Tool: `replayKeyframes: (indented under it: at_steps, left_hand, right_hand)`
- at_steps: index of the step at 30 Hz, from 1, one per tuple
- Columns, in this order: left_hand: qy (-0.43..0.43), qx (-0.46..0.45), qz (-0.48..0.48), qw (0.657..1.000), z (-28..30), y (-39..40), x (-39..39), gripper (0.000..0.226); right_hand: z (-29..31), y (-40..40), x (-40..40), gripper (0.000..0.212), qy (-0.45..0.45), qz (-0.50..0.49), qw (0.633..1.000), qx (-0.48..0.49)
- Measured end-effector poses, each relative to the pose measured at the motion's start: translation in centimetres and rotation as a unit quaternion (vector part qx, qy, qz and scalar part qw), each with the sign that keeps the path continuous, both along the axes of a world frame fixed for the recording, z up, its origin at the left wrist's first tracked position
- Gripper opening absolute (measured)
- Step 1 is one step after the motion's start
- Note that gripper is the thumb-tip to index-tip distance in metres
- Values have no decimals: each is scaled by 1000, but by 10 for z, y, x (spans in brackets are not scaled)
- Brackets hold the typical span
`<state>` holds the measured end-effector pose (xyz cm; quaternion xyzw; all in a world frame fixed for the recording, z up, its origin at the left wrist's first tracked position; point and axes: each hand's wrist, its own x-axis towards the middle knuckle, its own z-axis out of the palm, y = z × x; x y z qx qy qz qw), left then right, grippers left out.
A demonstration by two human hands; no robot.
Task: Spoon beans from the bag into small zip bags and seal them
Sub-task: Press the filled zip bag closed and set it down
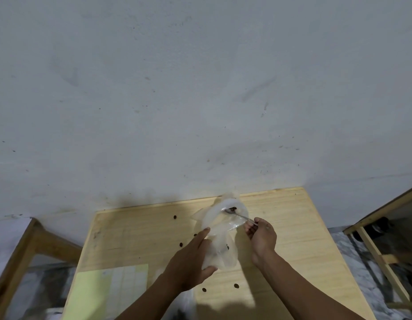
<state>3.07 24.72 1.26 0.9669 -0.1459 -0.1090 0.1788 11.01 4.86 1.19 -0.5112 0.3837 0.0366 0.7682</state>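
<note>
Mid-scoop: right hand (261, 236) grips spoon (237, 214) in bag (221, 229), left hand (191, 262) clutching it; no sealed bags visible.

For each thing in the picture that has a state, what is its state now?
Plastic bag: open at the far end, held by the left hand.
Spoon: held by the right hand, bowl with beans at the bag's mouth.
Loose beans: scattered on the table.
Paper sheet: lying flat.

A clear plastic bag (220, 229) lies crumpled with a metal spoon (237, 214) carrying dark beans (232, 208) at its mouth.
</note>
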Motion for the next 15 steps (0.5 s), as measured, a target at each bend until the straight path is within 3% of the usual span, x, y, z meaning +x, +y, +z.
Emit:
replayKeyframes:
  at_steps: [7, 15]
  left_hand:
    - [-38, -1, 17, 999, 3, 0, 3, 52]
    - [-54, -24, 36, 998, 10, -7, 7, 54]
  right_hand:
    - [15, 4, 3, 22, -81, -6, 997, -14]
    - [27, 8, 8, 23, -140, -9, 990, -10]
